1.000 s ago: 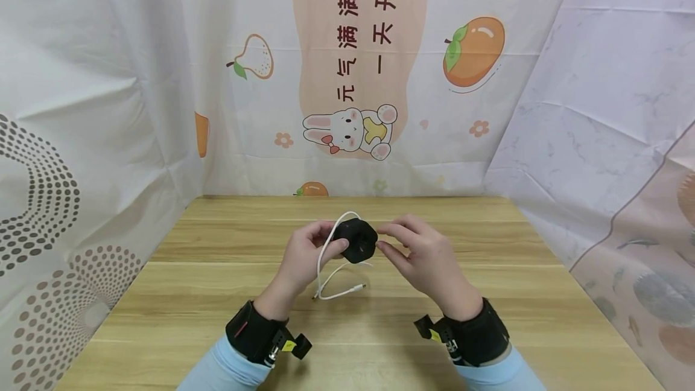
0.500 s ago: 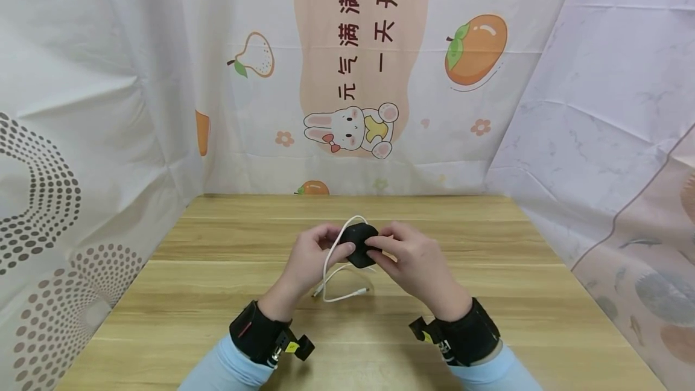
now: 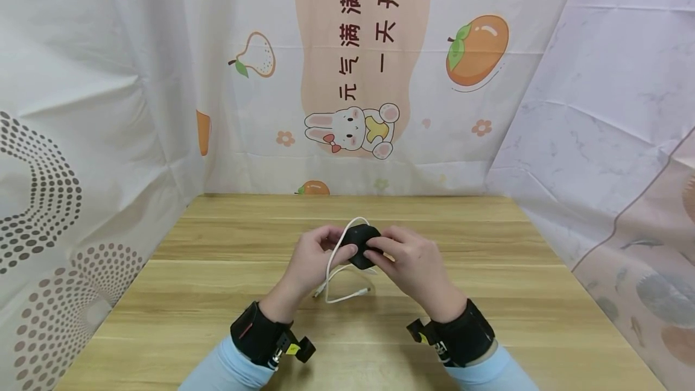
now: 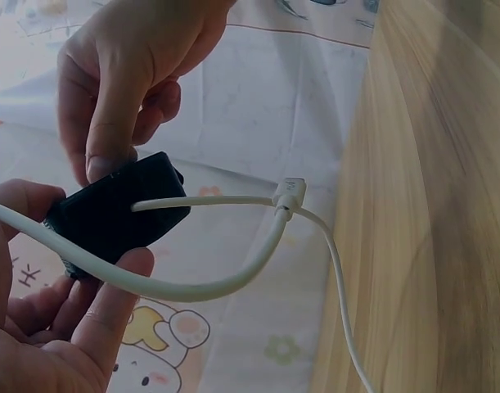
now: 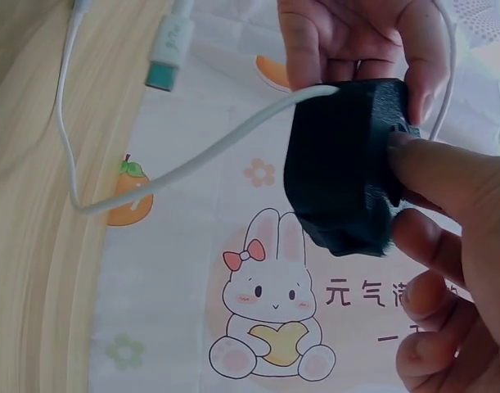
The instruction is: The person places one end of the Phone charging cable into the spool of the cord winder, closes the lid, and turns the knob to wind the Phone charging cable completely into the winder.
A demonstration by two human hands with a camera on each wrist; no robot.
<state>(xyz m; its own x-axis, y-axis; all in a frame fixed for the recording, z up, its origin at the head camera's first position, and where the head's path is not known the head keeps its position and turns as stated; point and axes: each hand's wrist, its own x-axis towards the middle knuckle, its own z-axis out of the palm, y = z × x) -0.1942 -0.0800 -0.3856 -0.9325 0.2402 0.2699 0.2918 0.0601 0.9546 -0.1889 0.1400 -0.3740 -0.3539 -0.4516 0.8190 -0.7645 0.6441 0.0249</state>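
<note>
A black, many-sided cable winder (image 3: 359, 235), roughly palm-sized, is held in the air between both hands. My left hand (image 3: 312, 258) grips its left side with the thumb in front. From the right, the thumb and fingers of my right hand (image 3: 415, 261) pinch a part on its face, which they mostly hide. A white charging cable (image 3: 327, 273) comes out of the winder's side, as the left wrist view shows at the cable's entry (image 4: 164, 202). It loops over my left hand. One white plug (image 3: 362, 291) dangles below; another plug (image 5: 169, 53) shows a green tip in the right wrist view.
Beneath the hands lies a wood-grain table (image 3: 434, 330). Printed cloth (image 3: 244, 107) hangs behind it, with further cloth on the left and right sides. Black wrist straps (image 3: 260, 333) with small cameras are on both wrists.
My right fingers have moved left from the winder's edge onto its face and now pinch there. The winder and left hand have shifted slightly right and down, the dangling cable with them.
</note>
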